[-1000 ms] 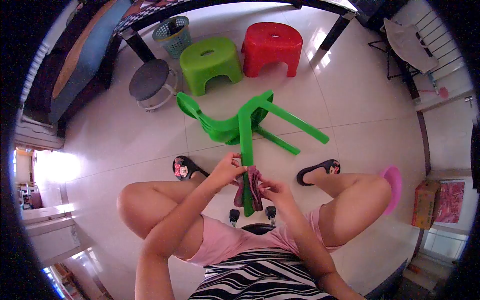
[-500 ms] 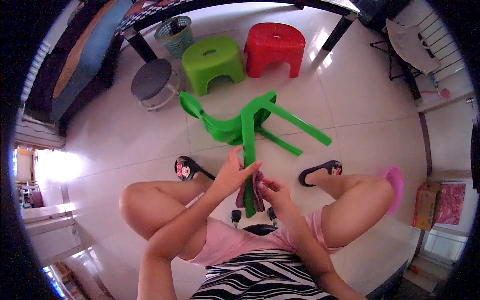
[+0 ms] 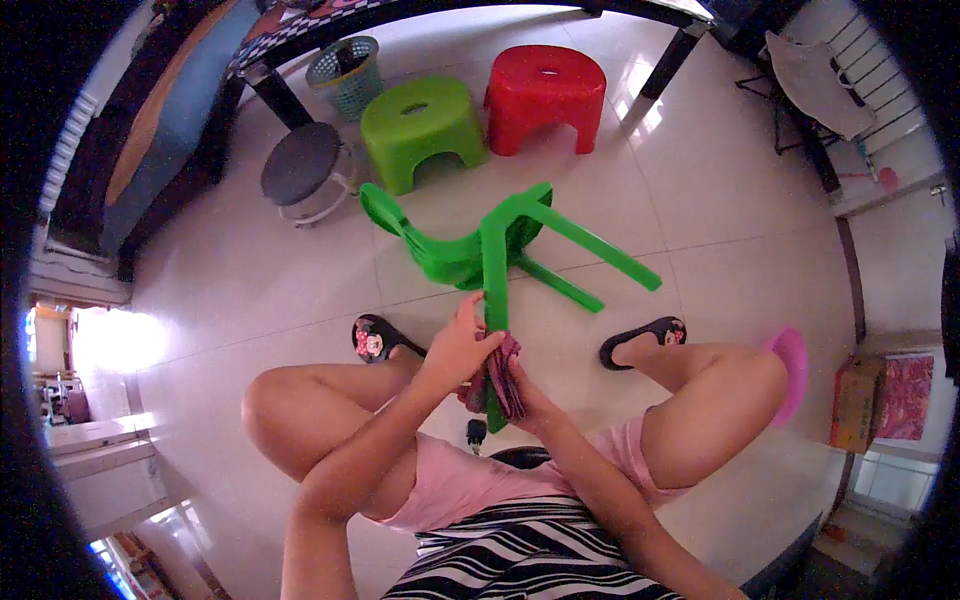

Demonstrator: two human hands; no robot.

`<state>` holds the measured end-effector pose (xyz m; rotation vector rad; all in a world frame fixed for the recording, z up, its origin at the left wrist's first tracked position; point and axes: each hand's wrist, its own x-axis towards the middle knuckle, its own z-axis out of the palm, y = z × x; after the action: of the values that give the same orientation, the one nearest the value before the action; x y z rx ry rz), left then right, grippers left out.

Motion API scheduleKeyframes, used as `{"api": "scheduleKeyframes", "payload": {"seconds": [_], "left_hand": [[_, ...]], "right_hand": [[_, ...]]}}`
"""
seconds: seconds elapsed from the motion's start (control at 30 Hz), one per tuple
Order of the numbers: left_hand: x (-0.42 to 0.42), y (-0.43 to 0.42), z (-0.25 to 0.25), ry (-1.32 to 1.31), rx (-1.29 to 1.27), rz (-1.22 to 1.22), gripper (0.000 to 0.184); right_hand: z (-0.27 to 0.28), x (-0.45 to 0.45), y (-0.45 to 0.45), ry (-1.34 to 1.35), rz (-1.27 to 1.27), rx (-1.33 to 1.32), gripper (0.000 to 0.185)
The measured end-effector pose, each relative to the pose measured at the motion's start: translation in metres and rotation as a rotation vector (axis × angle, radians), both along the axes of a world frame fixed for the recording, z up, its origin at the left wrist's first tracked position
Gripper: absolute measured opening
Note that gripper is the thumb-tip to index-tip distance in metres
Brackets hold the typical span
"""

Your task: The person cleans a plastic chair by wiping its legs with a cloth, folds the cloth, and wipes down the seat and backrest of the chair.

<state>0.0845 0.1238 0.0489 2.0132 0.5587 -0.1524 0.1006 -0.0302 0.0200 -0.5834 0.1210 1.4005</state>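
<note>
One bunched maroon cloth (image 3: 508, 375) fills right hand's grip (image 3: 533, 405); left hand (image 3: 462, 348) clasps green chair (image 3: 495, 270).

Green chair (image 3: 496, 250) tipped over, bunched maroon cloth (image 3: 510, 384) against one leg

The left arm reaches in from the near left, elbow bent, its forearm slanting far and right. The left hand (image 3: 462, 350) has its thumb stretched rightward and a finger pointing far. The right arm slants far and left; the right hand (image 3: 530, 402) is closed, just nearer.
</note>
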Motion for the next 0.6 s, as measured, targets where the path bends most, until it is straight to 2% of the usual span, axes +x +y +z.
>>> {"api": "scheduleKeyframes", "payload": {"seconds": [0.1, 0.2, 0.3, 0.4, 0.5, 0.57, 0.6], "left_hand": [[0.003, 0.010, 0.014, 0.094, -0.079, -0.055, 0.069], [0.004, 0.014, 0.027, 0.121, -0.040, -0.104, 0.065], [-0.007, 0.022, 0.014, 0.023, -0.107, -0.076, 0.064], [-0.030, 0.009, 0.013, -0.083, -0.275, 0.197, 0.067], [-0.072, -0.018, -0.009, -0.244, 0.039, 0.312, 0.070], [-0.102, -0.048, -0.038, -0.215, -0.451, 0.564, 0.070], [-0.114, -0.064, -0.039, -0.102, -0.527, 0.595, 0.065]], "right_hand": [[-0.011, 0.000, 0.000, -0.043, 0.006, -0.018, 0.063], [-0.023, 0.002, -0.002, -0.036, 0.037, -0.006, 0.056], [-0.025, -0.001, 0.003, -0.014, 0.018, -0.014, 0.051], [-0.018, -0.003, 0.007, 0.012, -0.017, -0.038, 0.048], [-0.009, -0.004, 0.010, 0.007, -0.034, -0.092, 0.048], [-0.005, -0.004, 0.010, -0.061, -0.012, -0.204, 0.050], [-0.009, -0.006, 0.010, -0.049, -0.021, -0.181, 0.050]]}}
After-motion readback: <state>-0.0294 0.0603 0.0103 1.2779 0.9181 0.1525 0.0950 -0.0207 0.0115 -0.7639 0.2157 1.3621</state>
